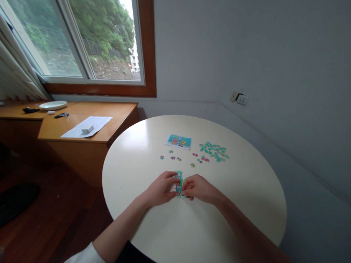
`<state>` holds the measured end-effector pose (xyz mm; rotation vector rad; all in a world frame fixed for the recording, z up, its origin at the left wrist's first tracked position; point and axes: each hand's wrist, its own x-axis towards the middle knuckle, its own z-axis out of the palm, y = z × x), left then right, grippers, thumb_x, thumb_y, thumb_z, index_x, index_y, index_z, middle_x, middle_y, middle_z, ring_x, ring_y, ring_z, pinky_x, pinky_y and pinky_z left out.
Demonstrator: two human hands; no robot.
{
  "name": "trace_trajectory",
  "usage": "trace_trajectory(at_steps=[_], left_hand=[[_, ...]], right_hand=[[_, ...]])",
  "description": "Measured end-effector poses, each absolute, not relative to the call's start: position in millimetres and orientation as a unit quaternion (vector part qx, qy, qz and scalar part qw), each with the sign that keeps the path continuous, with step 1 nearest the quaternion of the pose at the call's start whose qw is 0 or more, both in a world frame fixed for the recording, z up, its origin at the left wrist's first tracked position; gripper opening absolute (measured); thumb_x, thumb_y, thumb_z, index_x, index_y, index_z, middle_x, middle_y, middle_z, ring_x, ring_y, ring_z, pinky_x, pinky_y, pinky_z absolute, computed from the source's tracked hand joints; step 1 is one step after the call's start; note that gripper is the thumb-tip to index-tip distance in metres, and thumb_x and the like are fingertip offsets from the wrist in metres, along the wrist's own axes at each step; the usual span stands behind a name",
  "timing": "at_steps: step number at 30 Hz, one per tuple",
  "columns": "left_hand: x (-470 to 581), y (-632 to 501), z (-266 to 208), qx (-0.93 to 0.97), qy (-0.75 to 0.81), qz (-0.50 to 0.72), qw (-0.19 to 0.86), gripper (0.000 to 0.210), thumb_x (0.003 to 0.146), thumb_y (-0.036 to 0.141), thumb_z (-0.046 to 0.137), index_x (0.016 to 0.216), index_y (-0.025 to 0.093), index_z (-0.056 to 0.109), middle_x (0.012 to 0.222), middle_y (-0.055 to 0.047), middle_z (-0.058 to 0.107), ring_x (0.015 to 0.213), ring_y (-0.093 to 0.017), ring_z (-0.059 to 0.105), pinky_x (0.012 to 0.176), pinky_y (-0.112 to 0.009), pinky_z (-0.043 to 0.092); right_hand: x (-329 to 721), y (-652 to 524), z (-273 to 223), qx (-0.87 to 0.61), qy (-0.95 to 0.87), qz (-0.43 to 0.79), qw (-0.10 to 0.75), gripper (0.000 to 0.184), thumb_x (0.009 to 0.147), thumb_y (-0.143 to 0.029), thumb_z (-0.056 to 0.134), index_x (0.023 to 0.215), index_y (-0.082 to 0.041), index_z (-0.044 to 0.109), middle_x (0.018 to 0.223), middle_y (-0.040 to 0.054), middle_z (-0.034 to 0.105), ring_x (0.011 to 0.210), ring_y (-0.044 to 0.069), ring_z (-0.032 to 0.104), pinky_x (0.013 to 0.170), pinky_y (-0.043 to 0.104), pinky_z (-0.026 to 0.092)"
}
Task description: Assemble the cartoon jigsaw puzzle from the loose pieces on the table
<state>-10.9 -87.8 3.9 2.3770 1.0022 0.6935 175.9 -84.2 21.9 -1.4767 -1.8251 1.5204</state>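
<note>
A partly joined jigsaw puzzle (179, 177) lies flat on the white round table (172, 231), between my two hands. My left hand (163, 188) rests at its left side, thumb and fingers apart, fingertips touching the joined pieces. On the right side, my right hand (198, 189) has its thumb and forefinger pinched together at the puzzle's edge. Part of a puzzle piece seems to show under those fingers, mostly hidden by them. Beyond the hands lie several loose puzzle pieces (192, 165), pink, yellow and green.
A picture card (179, 141) with cartoon figures lies farther back. To its right spreads a heap of green puzzle pieces (214, 151). A wooden desk (124, 114) at the left holds a paper sheet (99, 124), a small white block (87, 129) and a white plate (53, 105).
</note>
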Motion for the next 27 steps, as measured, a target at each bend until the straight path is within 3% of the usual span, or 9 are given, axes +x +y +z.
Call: trace_trajectory(at_steps=[27], left_hand=[[-11,-87,1,0.854,0.367,0.279,0.243,0.033,0.071,0.028,0.062,0.104,0.021,0.060,0.118,-0.011,0.050,0.109,-0.023,0.049,0.094,-0.037,0.040]], right_hand=[[174,-74,19,-0.534,-0.682,0.484,0.119,0.012,0.058,-0.012,0.059,0.053,-0.016,0.049,0.041,-0.0050,0.053,0.040,0.009,0.051,0.041,0.019,0.040]])
